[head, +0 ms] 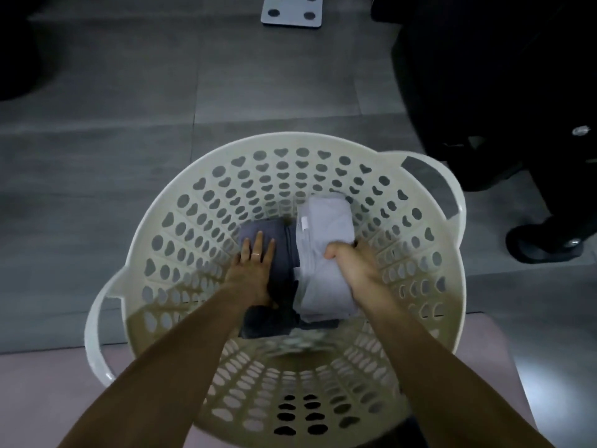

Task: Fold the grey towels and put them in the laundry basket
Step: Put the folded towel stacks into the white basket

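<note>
Head view: 2 folded towels lie side by side on the laundry basket [429,318] floor, long axes running away from the person. Left hand [255,263], fingers straight, presses flat on the dark grey towel [284,273]; right hand [352,263] grips the light grey towel [326,227], directly beneath it.

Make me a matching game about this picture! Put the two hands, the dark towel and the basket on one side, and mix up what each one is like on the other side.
Things:
1. left hand
2. right hand
3. dark grey towel
4. laundry basket

Descriptions:
A. cream, full of holes
B. grips the light grey towel
C. lies flat with fingers spread
D. sits under a flat hand

Pairs: 1-C, 2-B, 3-D, 4-A
</note>
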The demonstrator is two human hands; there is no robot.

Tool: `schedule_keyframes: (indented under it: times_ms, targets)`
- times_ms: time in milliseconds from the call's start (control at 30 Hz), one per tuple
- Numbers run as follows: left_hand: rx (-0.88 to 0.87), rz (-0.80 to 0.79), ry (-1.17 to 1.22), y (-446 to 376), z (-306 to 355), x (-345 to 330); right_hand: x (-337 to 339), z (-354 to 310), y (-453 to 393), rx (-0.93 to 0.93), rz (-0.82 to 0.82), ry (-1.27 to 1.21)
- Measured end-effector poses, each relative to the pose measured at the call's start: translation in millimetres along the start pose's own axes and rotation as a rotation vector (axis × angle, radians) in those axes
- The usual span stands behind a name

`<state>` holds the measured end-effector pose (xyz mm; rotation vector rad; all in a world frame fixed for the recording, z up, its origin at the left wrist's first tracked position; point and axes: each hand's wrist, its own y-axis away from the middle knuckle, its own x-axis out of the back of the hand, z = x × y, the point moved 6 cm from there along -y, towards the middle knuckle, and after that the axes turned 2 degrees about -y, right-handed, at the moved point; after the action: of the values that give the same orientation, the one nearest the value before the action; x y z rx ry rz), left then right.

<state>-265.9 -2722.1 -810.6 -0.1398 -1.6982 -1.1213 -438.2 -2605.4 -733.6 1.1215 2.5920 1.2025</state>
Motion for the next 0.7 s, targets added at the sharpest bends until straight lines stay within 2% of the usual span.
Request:
schedule_keyframes:
  times_ms: [67, 167, 233, 300, 367, 400, 467, 700]
  targets:
    - [-0.004, -0.041, 0.004, -8, -4, 0, -9, 15, -11, -0.037, -0.054, 0.073]
    - [-0.017, -0.054, 0.025, -11, -8, -4, -20, 43, -28, -0.053, -0.128, 0.531]
    - [-0.032, -0.03, 0.047, -10, -9, -9, -23, 47, -40, 0.108, -0.082, 0.795]
    - [-0.041, 0.015, 0.054, -10, -8, -12, -36, 36, -40, 0.428, -0.052, 1.095]
    - [-0.046, 0.039, 0.051, -12, -6, -14, -55, 29, -34, 0.671, -0.129, 1.351]
    - [-0.051, 0.037, 0.054, -14, -6, -15, -62, 30, -33, 0.702, -0.171, 1.428]
    - [-0.062, 0.019, 0.087, -19, -8, -17, -69, 36, -39, 0.68, -0.203, 1.521]
    - [-0.05, 0.032, 0.168, -33, -12, -23, -90, 38, -57, 0.542, -0.124, 1.644]
